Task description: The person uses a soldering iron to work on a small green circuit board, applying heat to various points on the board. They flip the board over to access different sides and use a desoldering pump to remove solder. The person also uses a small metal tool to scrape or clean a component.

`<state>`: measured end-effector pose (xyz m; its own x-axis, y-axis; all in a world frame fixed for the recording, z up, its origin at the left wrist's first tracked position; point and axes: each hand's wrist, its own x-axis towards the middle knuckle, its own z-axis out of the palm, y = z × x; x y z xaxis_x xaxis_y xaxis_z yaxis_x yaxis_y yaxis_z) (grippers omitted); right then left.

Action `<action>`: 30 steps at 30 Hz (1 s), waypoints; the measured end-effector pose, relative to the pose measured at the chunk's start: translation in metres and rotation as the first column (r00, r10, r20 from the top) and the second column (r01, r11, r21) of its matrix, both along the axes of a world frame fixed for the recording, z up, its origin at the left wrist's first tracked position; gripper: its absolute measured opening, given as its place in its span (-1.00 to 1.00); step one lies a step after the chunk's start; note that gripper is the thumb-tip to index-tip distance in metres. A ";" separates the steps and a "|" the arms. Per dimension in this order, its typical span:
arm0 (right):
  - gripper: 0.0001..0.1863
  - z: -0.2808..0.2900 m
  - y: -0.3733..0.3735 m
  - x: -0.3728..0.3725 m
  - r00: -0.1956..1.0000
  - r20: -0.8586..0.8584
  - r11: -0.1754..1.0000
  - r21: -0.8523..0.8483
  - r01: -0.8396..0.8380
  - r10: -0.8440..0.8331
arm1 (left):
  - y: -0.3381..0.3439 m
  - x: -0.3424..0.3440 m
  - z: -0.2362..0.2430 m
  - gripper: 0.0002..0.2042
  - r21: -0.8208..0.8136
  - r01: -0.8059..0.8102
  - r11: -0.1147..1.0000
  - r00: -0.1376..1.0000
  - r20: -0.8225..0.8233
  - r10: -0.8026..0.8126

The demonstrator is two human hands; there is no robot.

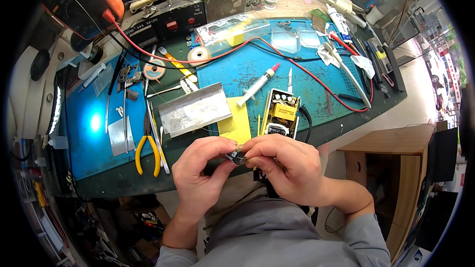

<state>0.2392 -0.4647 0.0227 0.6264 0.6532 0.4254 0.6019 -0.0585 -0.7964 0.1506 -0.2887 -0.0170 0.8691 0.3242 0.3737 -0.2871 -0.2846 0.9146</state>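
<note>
Close to my body, just past the bench's front edge, my left hand point(204, 168) pinches a small black cylindrical component point(236, 157), apparently a capacitor, between thumb and fingers. My right hand point(287, 165) is closed at the component's other side, its fingertips pressed together on thin wire leads point(243, 155). The fingers cover part of the component. Behind my hands lies an opened power supply point(282, 113) with a yellow transformer and a black cable. A yellow paper point(236, 122) and a silvery metal cover point(195, 109) lie left of it.
Yellow-handled pliers point(147, 153) and tweezers point(163, 151) lie at the left. A syringe point(258, 84) and a blade point(290, 80) rest on the blue mat point(217, 76). Red and black test leads point(302, 66) cross it. A wooden cabinet point(386, 141) stands at the right.
</note>
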 end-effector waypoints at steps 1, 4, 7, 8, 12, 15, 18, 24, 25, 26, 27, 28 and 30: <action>-0.83 0.000 -0.001 0.000 1.000 0.009 1.000 0.006 0.010 -0.010 | -0.001 0.001 0.000 -0.68 -0.049 0.001 0.999 1.000 -0.019 -0.002; -0.86 -0.004 -0.002 -0.003 0.995 -0.076 0.996 0.064 0.065 -0.060 | -0.006 0.000 -0.001 -0.68 -0.191 0.013 0.982 0.997 -0.071 -0.027; -0.90 0.005 -0.023 0.007 0.999 0.010 0.999 -0.005 0.037 -0.036 | -0.005 -0.002 -0.005 -0.67 -0.222 0.032 0.974 0.997 -0.055 -0.045; -0.91 0.008 -0.032 0.012 0.991 0.103 0.997 -0.007 0.083 -0.082 | -0.007 -0.003 -0.005 -0.66 -0.264 0.007 0.964 0.996 -0.079 -0.029; -0.82 0.002 -0.071 0.038 0.824 0.198 0.838 -0.026 0.545 -0.530 | -0.006 -0.007 0.000 -0.64 -0.238 -0.042 0.970 0.987 -0.161 0.003; -0.78 -0.013 -0.125 0.081 0.610 0.495 0.684 -0.042 0.728 -0.619 | -0.010 -0.005 0.003 -0.63 -0.237 -0.062 0.970 0.981 -0.195 0.015; -0.83 -0.009 -0.159 0.099 0.485 0.539 0.526 -0.089 0.846 -0.688 | -0.008 -0.003 0.001 -0.66 -0.174 -0.053 0.983 0.983 -0.185 0.020; -0.85 -0.006 -0.185 0.120 0.458 0.525 0.419 -0.200 0.886 -0.717 | -0.007 -0.008 0.008 -0.69 -0.124 -0.084 0.989 0.985 -0.158 0.064; -0.84 -0.005 -0.186 0.123 0.456 0.518 0.414 -0.203 0.887 -0.724 | -0.004 -0.010 0.008 -0.70 -0.011 -0.112 0.994 0.986 -0.122 0.109; -0.82 -0.001 -0.187 0.127 0.503 0.490 0.436 -0.252 0.864 -0.712 | -0.001 -0.011 0.008 -0.71 0.102 -0.143 0.984 0.985 -0.082 0.152; -0.80 0.004 -0.186 0.131 0.548 0.460 0.458 -0.300 0.837 -0.699 | 0.000 -0.012 0.008 -0.71 0.211 -0.180 0.961 0.981 -0.036 0.191; -0.78 0.005 -0.183 0.134 0.595 0.423 0.484 -0.348 0.803 -0.684 | -0.001 -0.012 0.012 -0.71 0.201 -0.224 0.954 0.968 -0.066 0.241; -0.74 0.006 -0.173 0.140 0.647 0.478 0.543 -0.355 0.761 -0.594 | 0.002 -0.014 0.011 -0.70 0.300 -0.204 0.932 0.967 -0.088 0.240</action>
<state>0.3788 -0.6377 0.0282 0.8818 0.2347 0.4090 0.3833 -0.8620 -0.3316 0.1370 -0.2864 -0.0062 0.8315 0.4089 0.3761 -0.0790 -0.5830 0.8086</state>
